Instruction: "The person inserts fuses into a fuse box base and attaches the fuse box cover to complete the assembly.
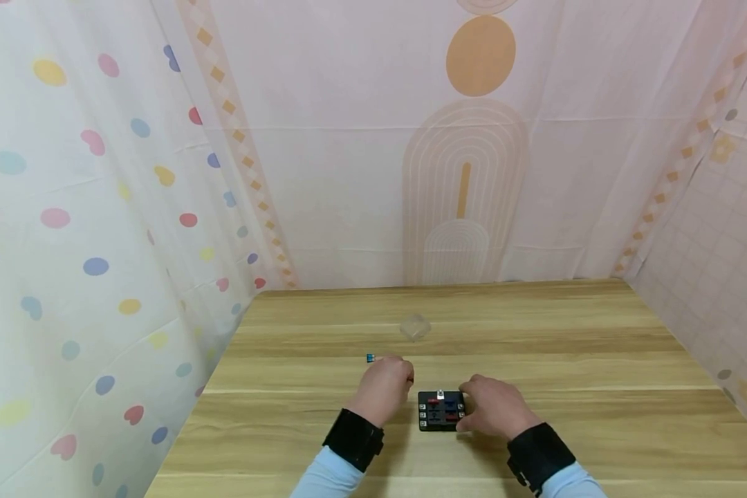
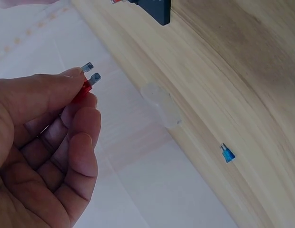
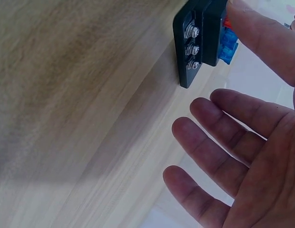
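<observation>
Between thumb and fingertips my left hand (image 1: 382, 389) pinches a red blade fuse (image 2: 85, 87), its two metal prongs sticking out past the thumb. A black fuse box (image 1: 440, 419) lies on the table to the right of that hand, with red and blue fuses in it and screw terminals along its sides. At the box's right side is my right hand (image 1: 496, 407), fingers spread and loosely extended. In the right wrist view its thumb reaches over the box near a blue fuse (image 3: 228, 46), while the other fingers stand apart from the box.
A loose blue blade fuse (image 1: 370, 358) lies on the wooden table (image 1: 566, 346) just beyond my left hand. Farther back is a small clear plastic cover (image 1: 415, 327). Patterned curtains (image 1: 342, 173) hang behind the table and along both sides.
</observation>
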A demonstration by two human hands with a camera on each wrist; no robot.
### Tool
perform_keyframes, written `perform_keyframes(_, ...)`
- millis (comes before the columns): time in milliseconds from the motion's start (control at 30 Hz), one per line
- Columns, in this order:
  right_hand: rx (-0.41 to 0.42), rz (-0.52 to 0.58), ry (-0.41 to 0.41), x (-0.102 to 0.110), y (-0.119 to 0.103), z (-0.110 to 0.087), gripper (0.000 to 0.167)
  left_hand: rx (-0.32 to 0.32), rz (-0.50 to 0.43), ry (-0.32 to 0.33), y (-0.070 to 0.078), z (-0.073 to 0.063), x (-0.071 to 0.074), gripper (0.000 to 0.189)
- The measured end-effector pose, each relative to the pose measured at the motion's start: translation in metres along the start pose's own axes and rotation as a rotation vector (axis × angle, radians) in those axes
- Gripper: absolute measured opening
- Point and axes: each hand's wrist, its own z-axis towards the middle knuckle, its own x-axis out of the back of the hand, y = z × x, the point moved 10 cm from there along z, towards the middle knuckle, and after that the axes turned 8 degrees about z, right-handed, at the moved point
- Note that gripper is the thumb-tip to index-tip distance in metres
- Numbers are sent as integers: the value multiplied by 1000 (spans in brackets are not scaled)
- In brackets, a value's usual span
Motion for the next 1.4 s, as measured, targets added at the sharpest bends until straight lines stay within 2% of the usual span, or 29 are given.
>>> perform_keyframes(433,72,15,14,-5,-6,1,59,-8,-22,-38,8,0,-4,15)
perform_keyframes(733,100,-11,13,-10,-11,3,62,-32,-26,-36,12,1,-3,14)
perform_keyframes(1400,102,-34,21,-17,-12,5,50,-49,-40,-97,19,2,-13,8)
